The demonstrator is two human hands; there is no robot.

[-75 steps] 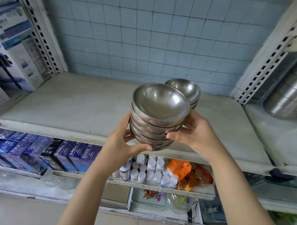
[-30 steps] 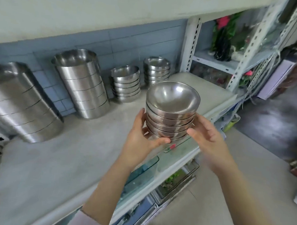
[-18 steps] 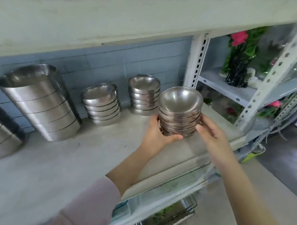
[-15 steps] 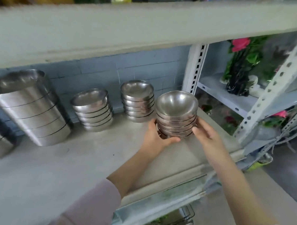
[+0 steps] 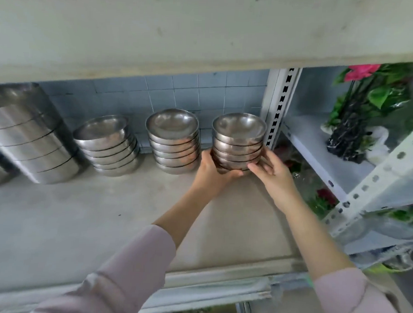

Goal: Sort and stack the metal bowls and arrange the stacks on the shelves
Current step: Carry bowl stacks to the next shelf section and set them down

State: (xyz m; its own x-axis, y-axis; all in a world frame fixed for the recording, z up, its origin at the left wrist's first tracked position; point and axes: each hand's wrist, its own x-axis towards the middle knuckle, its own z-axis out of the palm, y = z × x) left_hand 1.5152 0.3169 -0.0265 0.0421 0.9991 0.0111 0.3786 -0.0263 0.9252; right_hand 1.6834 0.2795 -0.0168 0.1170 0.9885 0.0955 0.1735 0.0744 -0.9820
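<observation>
Cupping a stack of small round steel bowls (image 5: 238, 141) between left hand (image 5: 213, 172) and right hand (image 5: 274, 171), the person had nearly seated it on the grey shelf (image 5: 79, 221) beside three finished stacks, release seemingly remaining.

You see shiny silver bowls (image 5: 238, 138) on a pale grey shelf (image 5: 79, 221). Your sleeves (image 5: 124, 275) are soft pink. The wall tiles (image 5: 180, 93) are light blue squares. The flowers (image 5: 361, 72) are bright pink with green leaves (image 5: 381, 95).
</observation>
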